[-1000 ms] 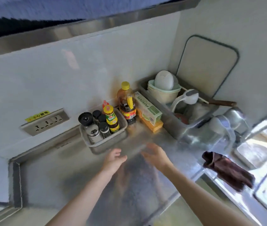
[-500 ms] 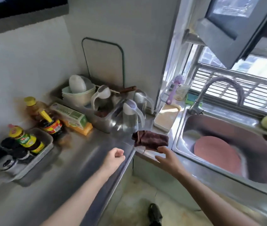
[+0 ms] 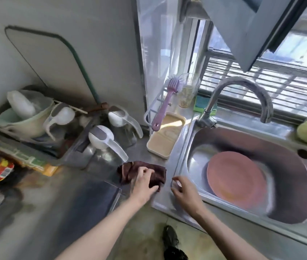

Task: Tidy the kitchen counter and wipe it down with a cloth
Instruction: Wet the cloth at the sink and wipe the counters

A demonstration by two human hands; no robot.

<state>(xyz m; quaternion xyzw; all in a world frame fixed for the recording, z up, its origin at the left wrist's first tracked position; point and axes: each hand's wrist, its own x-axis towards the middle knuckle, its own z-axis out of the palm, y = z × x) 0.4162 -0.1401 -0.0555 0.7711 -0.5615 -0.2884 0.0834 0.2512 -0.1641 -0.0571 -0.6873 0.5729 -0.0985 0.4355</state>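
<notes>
**Inspector A:** Location of the cloth?

**Inspector B:** The dark brown cloth (image 3: 143, 172) lies crumpled on the steel tabletop (image 3: 59, 207), at the front edge, just left of the sink (image 3: 188, 145) rim and in front of two clear jugs with white lids (image 3: 102, 136).

**Inspector A:** Condition of the hands?

**Inspector B:** The left hand (image 3: 143, 184) is on the cloth, its fingers curled over the top and its thumb at the near edge, gripping the fabric. The right hand (image 3: 183, 191) is just beside the cloth, over the strip of steel between cloth and sink. Its fingers are loosely curled and hold nothing. Whether its fingertips touch the steel, I cannot tell.

**Inspector A:** Contents of the sink?

**Inspector B:** One pink plate (image 3: 236, 177) lies flat in the basin. A curved tap (image 3: 242, 87) rises behind it.

**Inspector A:** Other items on the surface?

**Inspector B:** A beige tray (image 3: 165, 139) stands behind the cloth, beside the sink. A purple brush (image 3: 165, 107) hangs on a white wire rack above it, with a clear glass (image 3: 187, 91) near it on the sill. To the left, a steel bin (image 3: 70, 151) holds a pale green bowl (image 3: 27, 121) and other ware; a cutting board (image 3: 44, 62) leans on the wall behind it. Bottles at the far left are blurred.
</notes>
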